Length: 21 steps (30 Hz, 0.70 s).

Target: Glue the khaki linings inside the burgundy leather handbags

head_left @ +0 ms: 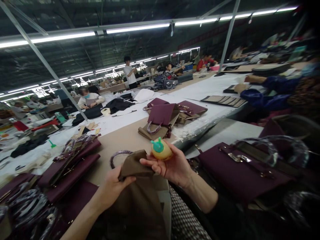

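My left hand (112, 186) is closed on the edge of a brown cloth bag lining (137, 165), thumb on the near side. The lining hangs down in front of me, and a plastic-wrapped handle (119, 154) arches up behind it. In my right hand (178, 166) rests a small, rounded yellow squeeze bottle (162, 152) with a green top, tilted toward the far side. The right fingertips reach to the lining's upper right edge; whether they press on it I cannot tell.
Maroon handbags lie stacked at left (72, 170), on the table ahead (163, 113) and at right (240, 170). A long table (120, 133) runs across, with a green-tipped nozzle (52, 144) at left. A co-worker's blue sleeves (265, 93) reach over the table at right. Several people work farther back.
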Each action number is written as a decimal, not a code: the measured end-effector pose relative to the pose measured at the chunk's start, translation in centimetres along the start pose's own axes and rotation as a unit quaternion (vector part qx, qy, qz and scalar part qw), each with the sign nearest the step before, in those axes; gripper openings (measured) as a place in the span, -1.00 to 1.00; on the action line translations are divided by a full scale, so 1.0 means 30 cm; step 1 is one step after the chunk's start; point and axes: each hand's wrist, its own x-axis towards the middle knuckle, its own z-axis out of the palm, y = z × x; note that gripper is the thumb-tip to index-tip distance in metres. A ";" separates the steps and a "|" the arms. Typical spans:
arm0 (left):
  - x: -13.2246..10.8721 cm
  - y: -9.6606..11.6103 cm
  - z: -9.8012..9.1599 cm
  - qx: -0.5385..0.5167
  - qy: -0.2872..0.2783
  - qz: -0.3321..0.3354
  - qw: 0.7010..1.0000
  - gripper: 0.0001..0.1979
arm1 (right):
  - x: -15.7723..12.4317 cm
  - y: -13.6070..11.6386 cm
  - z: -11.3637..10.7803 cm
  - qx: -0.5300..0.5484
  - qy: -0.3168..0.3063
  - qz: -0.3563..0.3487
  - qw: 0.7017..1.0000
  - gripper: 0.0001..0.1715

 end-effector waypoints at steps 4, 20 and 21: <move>-0.028 0.142 -0.088 -0.234 -0.022 -0.144 0.961 -0.47 | -0.108 -0.045 0.011 -0.020 0.004 -0.038 0.999 -0.33; -0.153 0.054 0.150 -0.144 -0.009 -0.193 0.970 -0.39 | -0.357 0.210 -0.099 0.074 0.226 0.000 0.971 -0.50; -0.157 0.053 0.147 -0.115 -0.002 -0.188 0.976 -0.44 | -0.365 0.198 -0.088 0.060 0.223 -0.003 0.973 -0.53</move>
